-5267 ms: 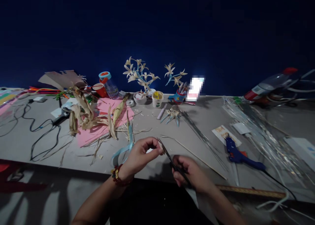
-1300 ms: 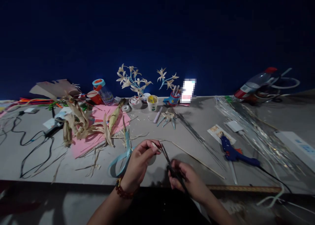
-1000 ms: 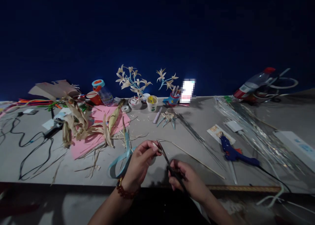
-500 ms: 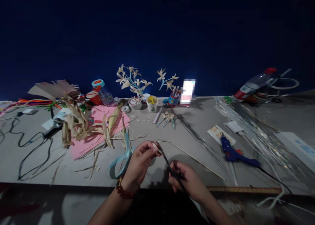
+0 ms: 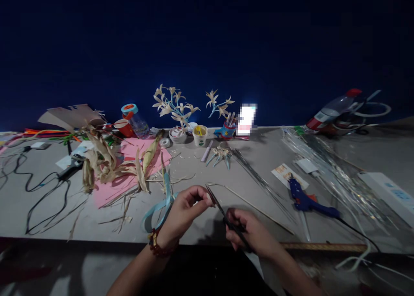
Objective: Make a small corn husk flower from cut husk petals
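My left hand [image 5: 190, 207] pinches a small pale piece [image 5: 209, 198], perhaps corn husk, mostly covered by my fingertips. Dark scissors [image 5: 220, 208] are in my right hand [image 5: 244, 231], their blades pointing up and left to the pale piece. Whether the blades touch it I cannot tell. Left of my left hand lies a light blue ribbon [image 5: 151, 211] in a loop. Beyond both hands, a thin dry stalk [image 5: 255, 207] slants across the table. Small husk flowers with blue stems [image 5: 221, 152] lie further back.
Dried corn husks [image 5: 106, 166] cover pink paper [image 5: 113, 190] on the left. Behind stand husk-flower sprays [image 5: 174, 104], small cups [image 5: 199, 137] and a lit phone [image 5: 246, 120]. Rightward are thin wires [image 5: 258, 177], a blue glue gun [image 5: 310, 203], plastic-wrapped strands [image 5: 336, 175] and a power strip [image 5: 391, 194].
My left fingertips and the pale piece have shifted slightly right and down. My right hand with the scissors has also moved a little to the right.
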The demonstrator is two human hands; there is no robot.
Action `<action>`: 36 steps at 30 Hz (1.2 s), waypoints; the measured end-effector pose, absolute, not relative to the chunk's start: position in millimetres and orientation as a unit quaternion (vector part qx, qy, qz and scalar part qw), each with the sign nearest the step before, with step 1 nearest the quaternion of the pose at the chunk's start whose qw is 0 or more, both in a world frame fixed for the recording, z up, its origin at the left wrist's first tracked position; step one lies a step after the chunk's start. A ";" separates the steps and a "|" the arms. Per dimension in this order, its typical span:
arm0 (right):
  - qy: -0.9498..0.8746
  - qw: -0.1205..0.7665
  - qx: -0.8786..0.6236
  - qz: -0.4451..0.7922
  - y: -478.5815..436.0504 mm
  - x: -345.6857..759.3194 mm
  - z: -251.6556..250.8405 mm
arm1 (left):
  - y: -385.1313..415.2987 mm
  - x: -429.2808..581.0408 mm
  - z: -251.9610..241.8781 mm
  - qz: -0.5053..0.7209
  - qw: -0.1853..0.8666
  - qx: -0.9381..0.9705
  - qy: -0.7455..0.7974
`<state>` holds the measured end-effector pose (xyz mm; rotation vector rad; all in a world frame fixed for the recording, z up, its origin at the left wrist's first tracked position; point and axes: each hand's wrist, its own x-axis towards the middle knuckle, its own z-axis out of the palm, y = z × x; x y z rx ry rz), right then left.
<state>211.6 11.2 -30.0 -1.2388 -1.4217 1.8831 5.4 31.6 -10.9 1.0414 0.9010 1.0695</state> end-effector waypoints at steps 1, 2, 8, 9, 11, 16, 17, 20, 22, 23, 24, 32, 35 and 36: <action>-0.522 0.233 -0.450 0.686 11.3 211.8 -29.3 | 31.4 4.8 -9.7 0.465 0.639 0.468 0.397; -0.524 0.232 -0.448 0.686 11.2 211.7 -29.3 | 31.4 4.4 -8.6 0.459 0.633 0.479 0.398; -0.542 0.222 -0.451 0.673 9.7 211.8 -34.7 | 33.2 2.1 -5.8 0.432 0.617 0.515 0.409; -0.544 0.220 -0.453 0.671 9.7 211.8 -34.9 | 33.5 1.8 -5.7 0.428 0.616 0.518 0.411; -0.547 0.214 -0.457 0.668 9.9 211.7 -34.6 | 33.9 1.4 -5.4 0.422 0.614 0.524 0.413; -0.551 0.211 -0.461 0.663 10.1 210.9 -35.3 | 34.1 0.7 -5.6 0.416 0.615 0.527 0.413; -0.550 0.212 -0.461 0.664 10.1 210.9 -36.1 | 34.3 0.6 -6.0 0.416 0.617 0.527 0.410; -0.550 0.209 -0.459 0.665 9.9 210.8 -38.7 | 34.9 0.0 -7.5 0.418 0.624 0.524 0.402; -0.551 0.210 -0.457 0.666 9.9 210.7 -39.9 | 35.5 -0.4 -8.5 0.419 0.629 0.522 0.396; -0.551 0.211 -0.458 0.665 9.9 210.6 -40.3 | 35.8 -0.7 -8.8 0.420 0.630 0.521 0.395; -0.550 0.210 -0.459 0.665 10.0 210.5 -40.6 | 36.1 -0.9 -9.1 0.420 0.630 0.521 0.393; -0.558 0.215 -0.484 0.639 13.3 212.6 -42.7 | 40.0 -3.9 -9.0 0.409 0.661 0.504 0.377; -0.570 0.204 -0.507 0.614 17.3 222.4 -45.1 | 40.5 -6.3 -10.0 0.403 0.681 0.480 0.379; -0.592 0.196 -0.521 0.582 18.4 227.4 -47.0 | 40.5 -7.2 -10.8 0.402 0.687 0.471 0.379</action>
